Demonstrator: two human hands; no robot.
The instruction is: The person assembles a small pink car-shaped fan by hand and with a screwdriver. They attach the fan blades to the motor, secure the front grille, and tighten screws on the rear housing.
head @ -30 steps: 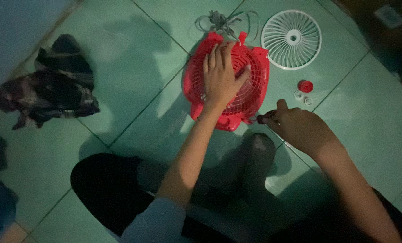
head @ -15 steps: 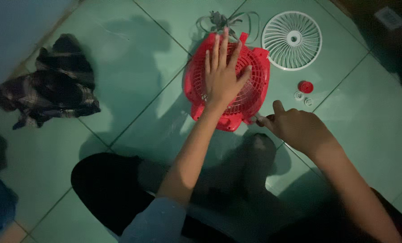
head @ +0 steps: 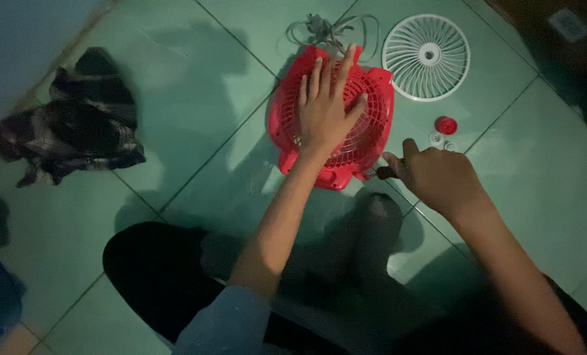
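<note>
A red plastic fan housing (head: pixel 372 125) with a grille lies flat on the green tiled floor. My left hand (head: pixel 325 108) presses down on its grille, palm flat and fingers spread. My right hand (head: pixel 436 176) is closed around a dark-handled screwdriver (head: pixel 380 173), whose tip points at the housing's lower right corner. A grey power cord (head: pixel 329 29) lies bunched just beyond the housing's far edge.
A white round fan grille (head: pixel 426 58) lies to the upper right. A small red cap (head: pixel 446 125) and two small white rings (head: pixel 436 139) sit beside it. A dark crumpled cloth (head: pixel 76 125) lies at the left. My legs in dark trousers (head: pixel 162 276) are folded at the bottom.
My left hand's fingers spread and slid slightly toward the housing's far edge. My right hand shifted a little with the screwdriver near the housing's lower right corner.
</note>
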